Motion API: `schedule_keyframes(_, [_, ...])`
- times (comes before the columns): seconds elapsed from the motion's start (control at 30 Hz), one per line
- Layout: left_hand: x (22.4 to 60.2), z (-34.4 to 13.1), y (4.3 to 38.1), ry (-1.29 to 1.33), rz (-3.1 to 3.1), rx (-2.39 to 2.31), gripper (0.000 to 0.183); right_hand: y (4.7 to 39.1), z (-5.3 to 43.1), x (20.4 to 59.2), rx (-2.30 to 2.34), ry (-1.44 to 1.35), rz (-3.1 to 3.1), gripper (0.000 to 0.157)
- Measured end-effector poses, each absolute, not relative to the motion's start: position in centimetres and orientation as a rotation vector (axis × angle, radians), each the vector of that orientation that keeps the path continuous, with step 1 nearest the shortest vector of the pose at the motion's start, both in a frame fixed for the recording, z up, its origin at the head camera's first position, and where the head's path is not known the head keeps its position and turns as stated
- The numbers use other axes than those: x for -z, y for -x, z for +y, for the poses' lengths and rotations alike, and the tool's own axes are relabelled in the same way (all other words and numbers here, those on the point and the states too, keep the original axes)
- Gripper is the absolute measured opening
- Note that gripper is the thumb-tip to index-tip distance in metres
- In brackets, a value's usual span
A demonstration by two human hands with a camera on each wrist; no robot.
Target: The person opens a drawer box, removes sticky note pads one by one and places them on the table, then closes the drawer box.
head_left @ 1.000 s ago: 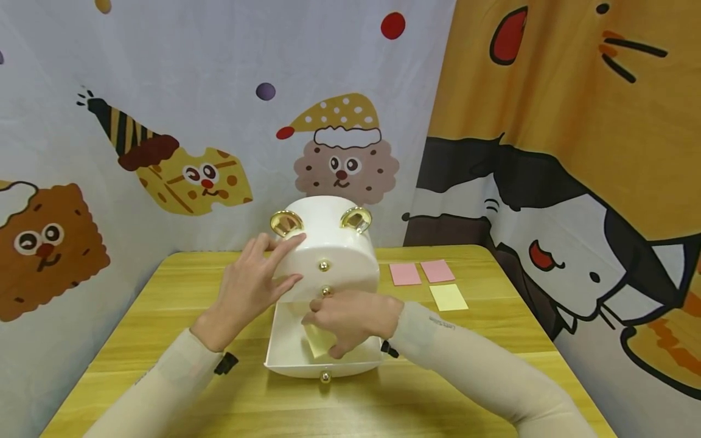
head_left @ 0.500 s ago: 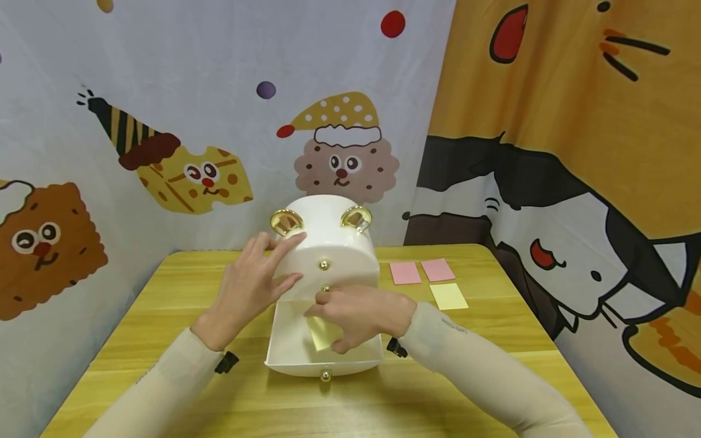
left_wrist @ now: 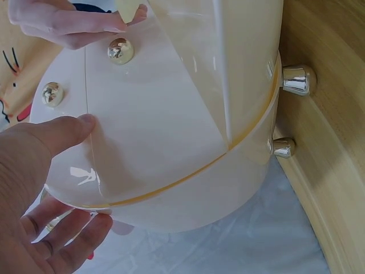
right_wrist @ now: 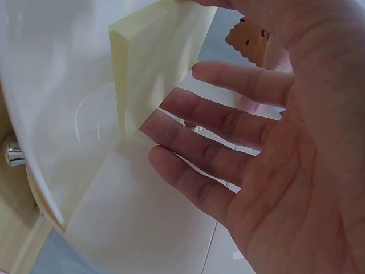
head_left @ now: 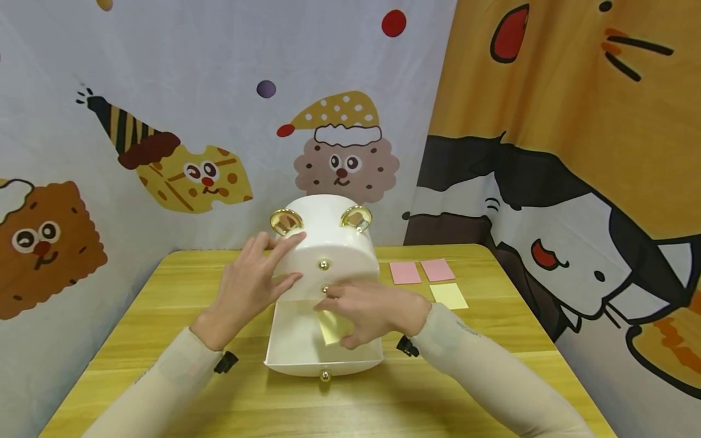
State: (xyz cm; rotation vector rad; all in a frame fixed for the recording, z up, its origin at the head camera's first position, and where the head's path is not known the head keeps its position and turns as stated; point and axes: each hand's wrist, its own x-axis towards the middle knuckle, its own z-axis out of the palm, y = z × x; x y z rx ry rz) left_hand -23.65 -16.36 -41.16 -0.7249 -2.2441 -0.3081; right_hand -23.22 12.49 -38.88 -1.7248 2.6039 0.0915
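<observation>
A white mini drawer cabinet [head_left: 323, 234] with gold ears and round gold knobs stands on the table. Its lowest drawer [head_left: 285, 359] is pulled out toward me. My left hand [head_left: 246, 283] grips the cabinet's left side, thumb on the front face and fingers round the edge, as the left wrist view also shows. My right hand [head_left: 375, 310] is over the drawer and pinches a yellow sticky note pad [right_wrist: 157, 63], which stands tilted inside or just above the drawer. Part of the pad is hidden behind the fingers in the head view.
Two pink sticky note pads [head_left: 405, 273] and another yellow sticky note pad [head_left: 449, 296] lie on the wooden table [head_left: 202, 389], to the right of the cabinet. A cartoon-printed cloth [head_left: 208, 73] hangs behind the table and along its sides.
My right hand has shifted a little to the right and away from me, carrying the yellow sticky note pad with it. The left hand stays in place on the cabinet.
</observation>
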Motion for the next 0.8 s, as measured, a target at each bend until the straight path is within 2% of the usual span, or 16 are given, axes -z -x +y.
schedule_keyframes(0.8, [41.3, -16.4, 23.9, 0.734, -2.230, 0.316, 0.092, 22.5, 16.1, 38.4, 0.041, 1.621, 2.708, 0.077])
